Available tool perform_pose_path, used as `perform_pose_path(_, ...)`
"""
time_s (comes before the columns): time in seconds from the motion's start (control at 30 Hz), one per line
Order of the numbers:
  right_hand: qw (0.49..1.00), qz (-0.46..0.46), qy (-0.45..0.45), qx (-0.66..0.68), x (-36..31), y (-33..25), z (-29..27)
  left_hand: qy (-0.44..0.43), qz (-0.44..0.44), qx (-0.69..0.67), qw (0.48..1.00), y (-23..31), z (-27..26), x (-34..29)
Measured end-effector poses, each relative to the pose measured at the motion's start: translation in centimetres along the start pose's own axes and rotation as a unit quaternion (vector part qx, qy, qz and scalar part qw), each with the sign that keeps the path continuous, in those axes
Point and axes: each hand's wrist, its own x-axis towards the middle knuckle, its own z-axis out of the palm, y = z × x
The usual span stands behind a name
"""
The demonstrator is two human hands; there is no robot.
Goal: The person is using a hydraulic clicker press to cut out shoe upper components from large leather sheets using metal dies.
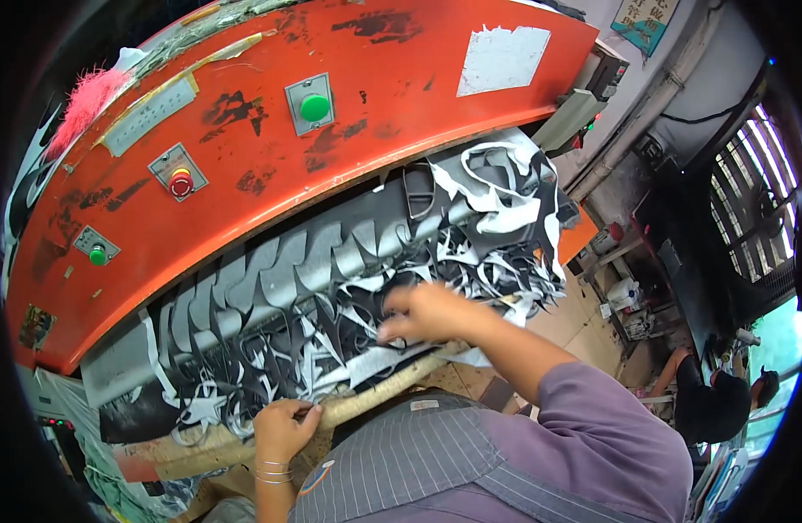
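Just above a heap of black and white cut scraps (322, 349), my right hand (431, 314) hangs with its thumb and fingers apart. It is slightly blurred, and nothing shows between the fingers. My left hand (282, 429) rests on a pale, worn bar (375, 395) along the machine's front, its fingers bent over the bar and partly hidden. Behind the heap, dark sheet material with curved cut-outs (279, 261) drapes over a long rounded edge. Looped white strips (506, 196) lie at the right end of the sheet.
The orange machine housing (392, 113) carries a large green button (314, 107), a red knob (181, 182) and a small green button (97, 255). At the far right a person in dark clothing (719, 405) sits by a dark bench. Tiled floor (584, 349) lies between.
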Motion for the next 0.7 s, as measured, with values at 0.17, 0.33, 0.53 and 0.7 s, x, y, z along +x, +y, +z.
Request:
perform_pose_path(0.17, 0.938, 0.200, 0.262, -0.108, 9.8, 4.5, -8.2, 0.044, 0.205, 0.076, 0.975, 2.3, -0.4, 9.7)
perform_pose_path(0.33, 0.936, 0.250, 0.245, -0.047, 14.2, 8.2, -8.6, -0.044, 0.210, 0.186, 0.959, 3.4, 3.9, 17.5)
perform_pose_path(0.53, 0.965, 0.070, 0.251, -0.039, 8.9, 15.0, -9.0, -0.117, 0.240, 0.121, 0.956, 4.1, 8.0, 15.4)
perform_pose_path(0.7, 0.942, 0.088, 0.308, -0.104, 2.6, 17.0, -7.7, -0.190, 0.240, -0.006, 0.952, 5.3, 7.8, 12.1)
